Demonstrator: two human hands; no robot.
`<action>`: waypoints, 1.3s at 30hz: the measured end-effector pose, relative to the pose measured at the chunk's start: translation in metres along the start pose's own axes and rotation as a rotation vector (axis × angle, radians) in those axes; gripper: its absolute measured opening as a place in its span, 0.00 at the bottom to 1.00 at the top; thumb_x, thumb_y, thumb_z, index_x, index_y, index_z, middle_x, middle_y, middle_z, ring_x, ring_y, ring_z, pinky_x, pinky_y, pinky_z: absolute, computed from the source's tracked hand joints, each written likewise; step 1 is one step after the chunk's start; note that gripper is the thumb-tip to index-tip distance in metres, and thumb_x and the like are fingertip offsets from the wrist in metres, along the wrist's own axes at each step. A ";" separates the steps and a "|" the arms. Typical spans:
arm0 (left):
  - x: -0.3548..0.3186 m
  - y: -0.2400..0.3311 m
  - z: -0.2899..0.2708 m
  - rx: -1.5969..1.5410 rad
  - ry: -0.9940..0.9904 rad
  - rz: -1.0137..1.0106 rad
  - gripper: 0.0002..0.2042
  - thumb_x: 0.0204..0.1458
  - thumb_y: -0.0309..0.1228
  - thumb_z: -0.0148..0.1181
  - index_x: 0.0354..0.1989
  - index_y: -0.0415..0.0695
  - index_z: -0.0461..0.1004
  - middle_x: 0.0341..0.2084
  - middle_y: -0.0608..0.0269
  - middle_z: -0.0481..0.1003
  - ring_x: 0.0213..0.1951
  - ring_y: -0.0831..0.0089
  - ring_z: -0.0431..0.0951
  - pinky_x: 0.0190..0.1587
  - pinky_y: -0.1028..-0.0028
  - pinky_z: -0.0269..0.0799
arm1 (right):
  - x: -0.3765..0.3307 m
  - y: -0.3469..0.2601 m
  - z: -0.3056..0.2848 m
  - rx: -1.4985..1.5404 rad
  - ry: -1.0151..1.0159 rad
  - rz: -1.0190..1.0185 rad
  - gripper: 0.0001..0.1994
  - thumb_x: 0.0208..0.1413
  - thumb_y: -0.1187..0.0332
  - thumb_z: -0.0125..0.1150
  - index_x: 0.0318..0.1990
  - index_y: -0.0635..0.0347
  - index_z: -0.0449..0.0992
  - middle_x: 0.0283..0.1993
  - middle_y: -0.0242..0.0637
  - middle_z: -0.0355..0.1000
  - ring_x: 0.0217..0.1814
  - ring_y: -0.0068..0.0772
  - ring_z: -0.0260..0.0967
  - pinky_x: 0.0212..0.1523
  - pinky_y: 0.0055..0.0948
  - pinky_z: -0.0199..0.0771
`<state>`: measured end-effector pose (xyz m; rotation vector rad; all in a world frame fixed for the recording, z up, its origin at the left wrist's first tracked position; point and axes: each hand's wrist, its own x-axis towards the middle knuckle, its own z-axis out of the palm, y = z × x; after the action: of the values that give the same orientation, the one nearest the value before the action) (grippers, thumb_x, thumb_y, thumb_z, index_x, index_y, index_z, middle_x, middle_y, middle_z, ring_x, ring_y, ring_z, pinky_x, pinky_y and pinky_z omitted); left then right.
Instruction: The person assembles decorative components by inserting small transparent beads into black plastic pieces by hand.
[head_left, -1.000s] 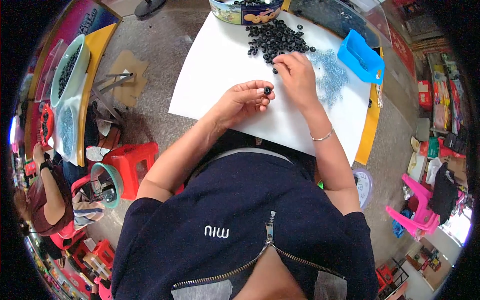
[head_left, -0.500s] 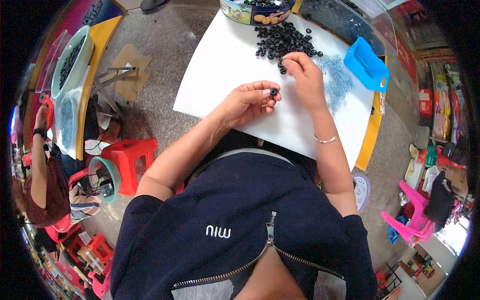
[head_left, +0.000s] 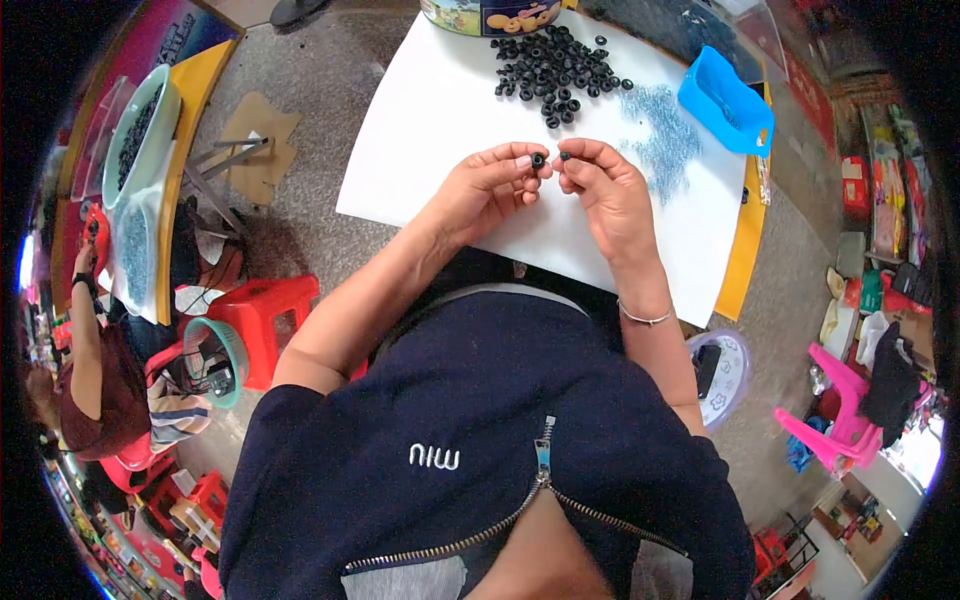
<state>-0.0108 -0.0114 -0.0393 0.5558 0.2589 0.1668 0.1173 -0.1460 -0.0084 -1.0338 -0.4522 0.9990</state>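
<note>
A black ring-shaped piece sits at the left hand's fingertips, and a small black piece at the right hand's, just to its right. The left hand pinches its ring between thumb and forefinger, other fingers curled; the right hand pinches likewise. Beyond, on the white work surface, lie a black pile and, to the right, clear-blue bits near a blue tray. A red stool stands left.

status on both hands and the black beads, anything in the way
Left hand pinching black bead. Right hand pinching small black piece, close by. Bead pile lies beyond, not between them.
</note>
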 end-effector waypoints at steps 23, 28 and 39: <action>-0.012 0.003 0.027 0.154 0.060 0.050 0.11 0.57 0.25 0.54 0.46 0.35 0.73 0.35 0.60 0.76 0.32 0.79 0.73 0.37 0.79 0.71 | -0.021 -0.018 0.027 -0.787 0.089 -0.394 0.05 0.55 0.77 0.57 0.38 0.67 0.75 0.36 0.36 0.72 0.37 0.25 0.71 0.40 0.22 0.70; -0.012 -0.001 0.027 0.383 0.149 0.094 0.12 0.56 0.26 0.55 0.46 0.35 0.73 0.34 0.62 0.77 0.31 0.78 0.73 0.37 0.78 0.70 | -0.023 -0.014 0.030 -0.957 0.086 -0.515 0.05 0.52 0.77 0.58 0.36 0.65 0.75 0.34 0.41 0.72 0.37 0.37 0.71 0.38 0.29 0.72; -0.016 0.001 0.032 0.624 0.153 0.156 0.10 0.57 0.28 0.56 0.43 0.36 0.75 0.31 0.67 0.77 0.30 0.81 0.73 0.36 0.81 0.71 | -0.024 -0.005 0.027 -1.111 0.073 -0.682 0.06 0.49 0.77 0.59 0.36 0.64 0.72 0.34 0.42 0.70 0.37 0.44 0.68 0.38 0.37 0.69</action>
<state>-0.0168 -0.0299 -0.0096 1.1866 0.4207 0.2828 0.0880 -0.1536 0.0113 -1.7022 -1.2680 0.0164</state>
